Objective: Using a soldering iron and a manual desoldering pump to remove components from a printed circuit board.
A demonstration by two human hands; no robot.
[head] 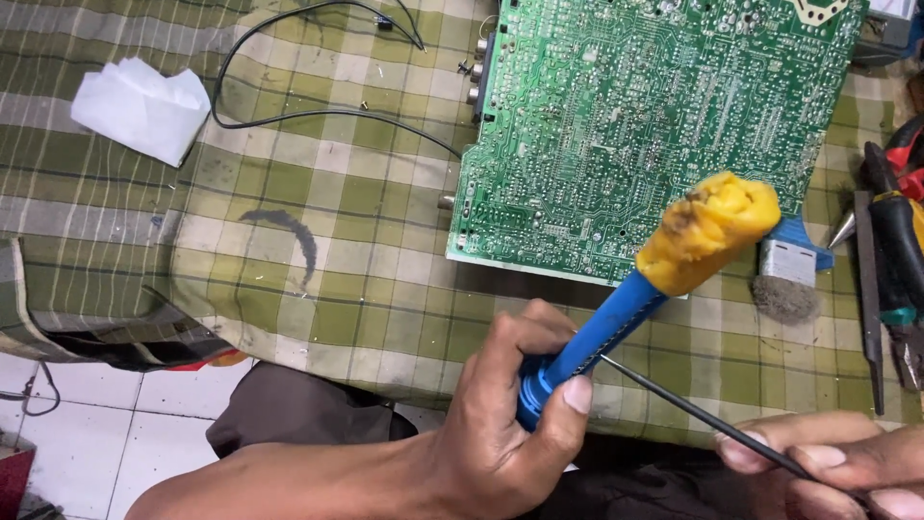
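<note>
Below the green printed circuit board point(654, 125), one blue plastic-handled tool point(597, 342) with a lumpy, scorched yellow wrapping point(710, 231) at its far end sits in your left hand point(500, 424), fingers point(576, 395) clamped around the lower handle. Your right hand point(828, 462), lower right of the board, pinches one thin dark metal rod point(693, 400), its tip touching the blue handle.

Step in hand, as judged: probing or picking at the handle's side. The next move calls for a steady grip and a fine rod tip.

Count, relative to the board:
- one white crumpled tissue point(140, 106), far left;
- one black wire point(318, 106), left;
- one small wire brush point(787, 284), below right;
- several hand tools point(890, 260), right edge, number unclear;
- one green checked cloth point(318, 260) over the bench.
</note>
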